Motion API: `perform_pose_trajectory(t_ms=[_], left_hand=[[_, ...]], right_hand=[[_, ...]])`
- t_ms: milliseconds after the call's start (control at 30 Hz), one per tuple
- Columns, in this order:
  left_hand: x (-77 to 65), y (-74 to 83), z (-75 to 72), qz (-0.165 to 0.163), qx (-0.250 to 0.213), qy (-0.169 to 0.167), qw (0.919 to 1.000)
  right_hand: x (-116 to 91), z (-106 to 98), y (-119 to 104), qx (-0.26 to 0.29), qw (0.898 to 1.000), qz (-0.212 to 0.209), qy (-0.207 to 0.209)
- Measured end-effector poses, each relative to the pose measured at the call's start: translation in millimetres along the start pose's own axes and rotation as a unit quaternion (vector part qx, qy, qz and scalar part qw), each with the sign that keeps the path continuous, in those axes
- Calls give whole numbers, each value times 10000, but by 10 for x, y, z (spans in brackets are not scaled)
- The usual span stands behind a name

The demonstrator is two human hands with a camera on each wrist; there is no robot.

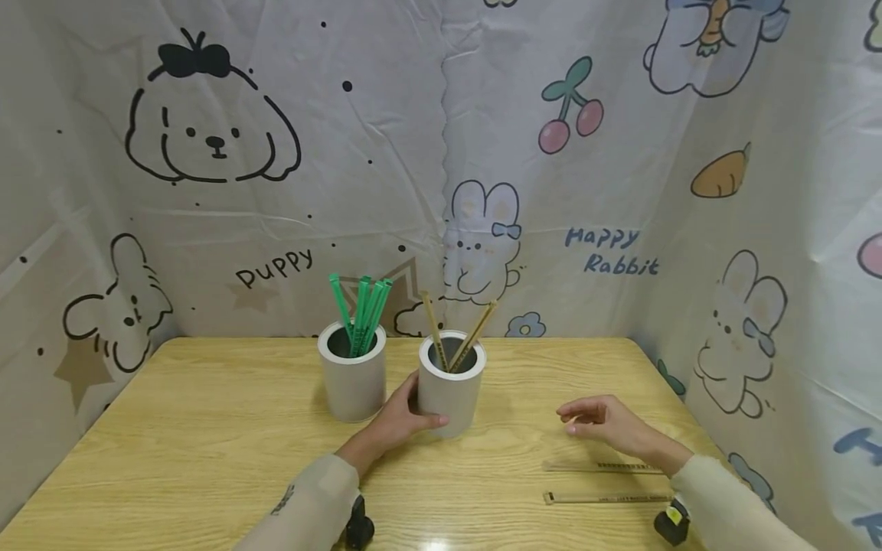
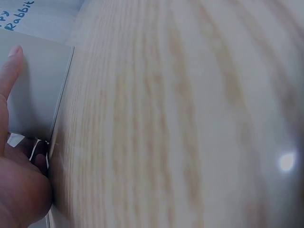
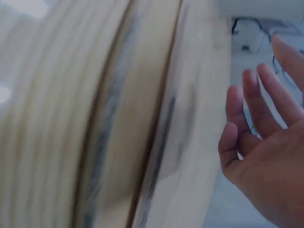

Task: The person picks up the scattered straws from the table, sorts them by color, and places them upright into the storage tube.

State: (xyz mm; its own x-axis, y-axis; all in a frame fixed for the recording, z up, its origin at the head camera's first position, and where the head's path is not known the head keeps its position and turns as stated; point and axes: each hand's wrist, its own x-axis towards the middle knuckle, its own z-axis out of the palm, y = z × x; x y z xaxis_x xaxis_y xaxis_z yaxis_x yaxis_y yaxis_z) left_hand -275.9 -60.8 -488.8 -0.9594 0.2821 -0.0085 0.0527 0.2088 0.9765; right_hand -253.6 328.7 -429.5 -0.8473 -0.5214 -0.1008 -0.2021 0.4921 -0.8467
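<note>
My left hand grips the lower left side of a whitish cylindrical pot, its thumb across the front. In the left wrist view, a finger lies along the smooth wall of this pot. A pair of thin tan strips leans out of its mouth, spread in a V. Over the right part of the table, my right hand holds nothing, its fingers loosely bent. Beneath and in front of it lie two more tan strips with dark print, partly covered by the right wrist and sleeve.
A matching pot stands just left of the gripped one, with several green strips standing in it. The wooden table ends at a printed cloth that hangs behind and on both sides.
</note>
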Motion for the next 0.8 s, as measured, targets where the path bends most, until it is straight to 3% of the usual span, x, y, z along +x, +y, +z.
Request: perform_pose_trajectory(t_ms=[300, 433, 667, 800], left_hand=[[-5, 17, -1, -68, 40, 14, 10000], [-7, 16, -3, -75, 9, 3, 10000], [-5, 17, 2, -60, -14, -10, 10000], [-3, 16, 8, -46, -13, -3, 10000]], right_hand=[[-365, -238, 329, -453, 9981, 6, -408], [-454, -249, 447, -237, 9975, -153, -641], [-458, -186, 530, -273, 9967, -561, -520], [-366, -160, 440, -487, 9971, -444, -386]])
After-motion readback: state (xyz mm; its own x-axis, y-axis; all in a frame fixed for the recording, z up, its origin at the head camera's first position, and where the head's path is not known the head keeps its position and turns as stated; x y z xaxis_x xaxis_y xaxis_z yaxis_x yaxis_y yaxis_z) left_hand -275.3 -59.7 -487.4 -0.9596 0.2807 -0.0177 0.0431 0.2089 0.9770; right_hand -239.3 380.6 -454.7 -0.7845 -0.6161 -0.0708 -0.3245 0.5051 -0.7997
